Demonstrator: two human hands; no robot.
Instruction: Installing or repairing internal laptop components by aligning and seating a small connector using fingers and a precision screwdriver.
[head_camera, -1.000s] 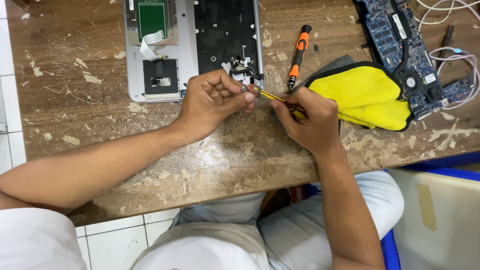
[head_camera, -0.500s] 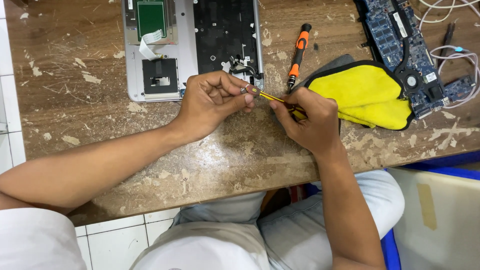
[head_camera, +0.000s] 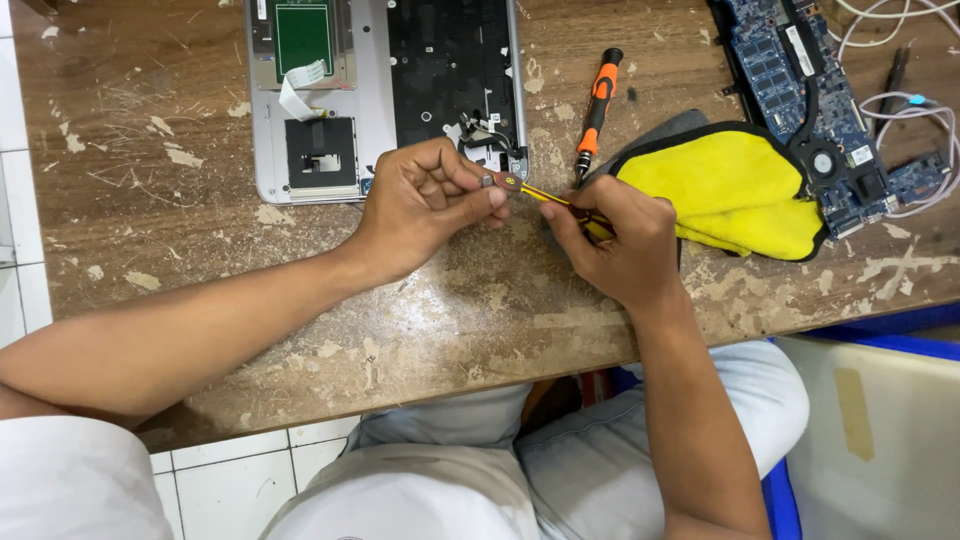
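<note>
The person sits at a scarred, paint-flecked wooden bench (head_camera: 440, 320) with both hands brought together just in front of an opened silver laptop base (head_camera: 380, 90). The left hand (head_camera: 425, 205) is curled, thumb and forefinger pinched on a tiny grey metal part (head_camera: 488, 181); it is too small to tell whether it is a screw or a bracket. The right hand (head_camera: 620, 245) is clenched around the handle of a slim yellow precision screwdriver (head_camera: 545, 195), whose reddish tip end touches that little part right at the left hand's fingertips. Both hover low over the bench, near the laptop base's right front corner, where a small hinge and some loose wire (head_camera: 480, 135) stick out.

Judging from this, the step in hand is fine work on the small part itself: seating the driver tip on it while the other hand steadies it. The next move seems to call for a firm pinch and a straight, square driver, since a part this small would slip away easily among the chips on the bench.

An orange-and-black screwdriver (head_camera: 597, 110) lies just beyond the right hand, untouched. A yellow microfibre cloth with black edging (head_camera: 730, 190) lies just beside the right hand, and a blue laptop circuit board with a fan (head_camera: 810, 110) lies past it at the far right, with white cables (head_camera: 900, 110) looping around its edge.
</note>
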